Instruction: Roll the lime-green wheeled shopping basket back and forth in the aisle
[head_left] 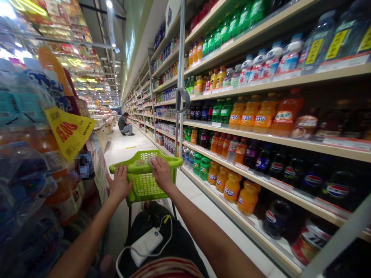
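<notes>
"Where does the green basket (149, 186) stand?"
"Just below the middle of the frame, beside shelves (261, 137) of bottled drinks (242, 116) at right."
"And the left grip (119, 182)?"
"Fingers spread, loosely open on the basket's left edge."
"The right grip (162, 173)?"
"Fingers bent over a pale crumpled wad (150, 161) at the basket's top, as a person (124, 124) crouches left of centre."

left hand (119, 184) resting on green plastic mesh-sided basket cart (145, 187), right hand (162, 174) holding crumpled whitish cloth (150, 158) against its rim.
</notes>
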Motion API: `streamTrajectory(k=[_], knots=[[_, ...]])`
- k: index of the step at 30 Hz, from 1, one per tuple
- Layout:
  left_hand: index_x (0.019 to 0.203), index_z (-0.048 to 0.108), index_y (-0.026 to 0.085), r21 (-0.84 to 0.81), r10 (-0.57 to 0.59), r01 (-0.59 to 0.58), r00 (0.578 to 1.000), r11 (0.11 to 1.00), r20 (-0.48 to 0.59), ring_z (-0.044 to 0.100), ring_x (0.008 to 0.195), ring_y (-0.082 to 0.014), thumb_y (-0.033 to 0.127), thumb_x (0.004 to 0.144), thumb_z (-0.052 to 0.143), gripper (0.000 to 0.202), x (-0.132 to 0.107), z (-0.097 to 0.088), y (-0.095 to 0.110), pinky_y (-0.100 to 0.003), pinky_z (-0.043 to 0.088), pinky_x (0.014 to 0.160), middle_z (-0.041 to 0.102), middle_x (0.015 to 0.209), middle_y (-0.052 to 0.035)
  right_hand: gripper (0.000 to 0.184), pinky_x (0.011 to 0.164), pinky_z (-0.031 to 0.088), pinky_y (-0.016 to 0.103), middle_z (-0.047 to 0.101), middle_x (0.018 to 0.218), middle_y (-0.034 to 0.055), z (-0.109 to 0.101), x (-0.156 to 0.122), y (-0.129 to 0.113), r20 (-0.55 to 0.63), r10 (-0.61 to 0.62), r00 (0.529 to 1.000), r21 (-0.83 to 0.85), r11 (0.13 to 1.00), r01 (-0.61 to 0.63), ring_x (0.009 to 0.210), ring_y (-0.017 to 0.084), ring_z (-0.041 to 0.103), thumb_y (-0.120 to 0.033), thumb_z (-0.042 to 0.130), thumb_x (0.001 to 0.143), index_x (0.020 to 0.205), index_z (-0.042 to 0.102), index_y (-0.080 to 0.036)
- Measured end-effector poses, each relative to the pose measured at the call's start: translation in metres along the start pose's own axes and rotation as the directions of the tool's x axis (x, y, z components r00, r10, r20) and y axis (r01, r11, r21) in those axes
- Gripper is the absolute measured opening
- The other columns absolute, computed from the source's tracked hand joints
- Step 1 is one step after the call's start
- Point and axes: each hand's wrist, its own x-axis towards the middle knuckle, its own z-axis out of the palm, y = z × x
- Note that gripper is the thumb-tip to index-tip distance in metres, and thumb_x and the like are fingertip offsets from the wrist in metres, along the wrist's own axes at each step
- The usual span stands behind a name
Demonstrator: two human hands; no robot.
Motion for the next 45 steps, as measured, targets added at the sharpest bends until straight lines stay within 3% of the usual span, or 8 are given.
streamTrajectory(k=[6, 14, 24, 32, 35, 39, 42, 45], knots=[[0.137, 0.025, 0.011, 0.022, -0.077, 0.076, 0.997, 0.997, 0.022, 0.016, 0.134, -0.0298, 0.032, 0.077, 0.043, 0.067, 0.005, 0.004, -0.012, -0.063, 0.011, 0.103, 0.023, 0.145, -0.0147, 0.046, 0.103, 0.025, 0.045, 0.043, 0.134, 0.0093, -0.005, 0.000, 0.005, -0.019, 0.052, 0.998, -0.008, 0.999, -0.052, 0.124, 0.021, 0.037, -0.009, 0.041, 0.081, 0.125, 0.047, -0.019], [0.136, 0.028, 0.010, 0.036, -0.050, 0.049, 0.999, 0.998, 0.021, 0.019, 0.133, -0.0305, 0.031, 0.076, 0.044, 0.066, 0.005, 0.002, -0.010, -0.062, 0.012, 0.104, 0.025, 0.144, -0.0149, 0.046, 0.104, 0.028, 0.037, 0.040, 0.136, 0.0071, 0.015, 0.006, -0.039, 0.070, -0.164, 0.984, 0.053, 0.986, 0.161, 0.126, 0.020, 0.035, -0.008, 0.041, 0.081, 0.125, 0.048, -0.022], [0.137, 0.026, 0.013, 0.018, -0.032, 0.031, 0.999, 0.999, 0.038, 0.018, 0.134, -0.0287, 0.030, 0.078, 0.042, 0.064, 0.000, -0.004, 0.001, -0.062, 0.011, 0.104, 0.026, 0.145, -0.0113, 0.041, 0.103, 0.027, 0.043, 0.042, 0.134, 0.0115, -0.002, 0.008, -0.007, -0.018, 0.084, 0.996, 0.008, 0.996, -0.084, 0.124, 0.023, 0.037, -0.012, 0.041, 0.083, 0.123, 0.049, -0.016], [0.135, 0.031, 0.015, 0.012, 0.043, -0.043, 0.999, 0.999, -0.020, 0.023, 0.132, -0.0279, 0.030, 0.076, 0.042, 0.062, 0.000, 0.001, 0.014, -0.062, 0.006, 0.105, 0.031, 0.142, -0.0097, 0.054, 0.106, 0.020, 0.044, 0.033, 0.141, 0.0089, 0.003, 0.000, -0.017, 0.049, -0.053, 0.997, -0.008, 0.999, 0.053, 0.131, 0.026, 0.021, -0.020, 0.053, 0.076, 0.129, 0.043, -0.017], [0.135, 0.031, 0.016, 0.009, 0.082, -0.082, 0.996, 0.997, -0.036, 0.023, 0.132, -0.0266, 0.028, 0.077, 0.041, 0.060, -0.001, 0.002, 0.016, -0.061, 0.002, 0.106, 0.033, 0.142, -0.0089, 0.050, 0.105, 0.020, 0.045, 0.035, 0.140, 0.0072, -0.004, 0.000, 0.002, 0.033, 0.053, 0.998, -0.041, 0.998, -0.052, 0.129, 0.025, 0.026, -0.016, 0.048, 0.079, 0.128, 0.044, -0.021], [0.135, 0.032, 0.016, -0.008, 0.100, -0.101, 0.994, 0.995, -0.040, 0.024, 0.131, -0.0270, 0.027, 0.077, 0.042, 0.059, -0.002, 0.001, 0.024, -0.060, 0.006, 0.106, 0.034, 0.141, -0.0095, 0.048, 0.105, 0.021, 0.041, 0.039, 0.136, 0.0099, -0.014, 0.001, 0.024, -0.025, 0.181, 0.983, -0.044, 0.982, -0.182, 0.127, 0.022, 0.031, -0.011, 0.041, 0.080, 0.127, 0.046, -0.017], [0.133, 0.034, 0.016, -0.019, 0.087, -0.088, 0.995, 0.996, -0.041, 0.025, 0.130, -0.0290, 0.028, 0.076, 0.044, 0.059, -0.002, 0.000, 0.030, -0.060, 0.010, 0.105, 0.036, 0.140, -0.0108, 0.048, 0.106, 0.021, 0.039, 0.040, 0.136, 0.0106, -0.012, 0.002, 0.018, -0.031, 0.175, 0.984, -0.026, 0.984, -0.176, 0.127, 0.020, 0.031, -0.008, 0.039, 0.079, 0.125, 0.047, -0.015], [0.132, 0.036, 0.016, -0.024, 0.086, -0.088, 0.995, 0.996, -0.054, 0.027, 0.129, -0.0298, 0.028, 0.076, 0.045, 0.058, -0.002, -0.001, 0.032, -0.060, 0.012, 0.104, 0.038, 0.139, -0.0111, 0.049, 0.106, 0.021, 0.038, 0.039, 0.136, 0.0096, -0.003, 0.001, -0.007, 0.014, 0.074, 0.997, -0.001, 0.997, -0.074, 0.128, 0.020, 0.029, -0.008, 0.041, 0.077, 0.125, 0.047, -0.016]])
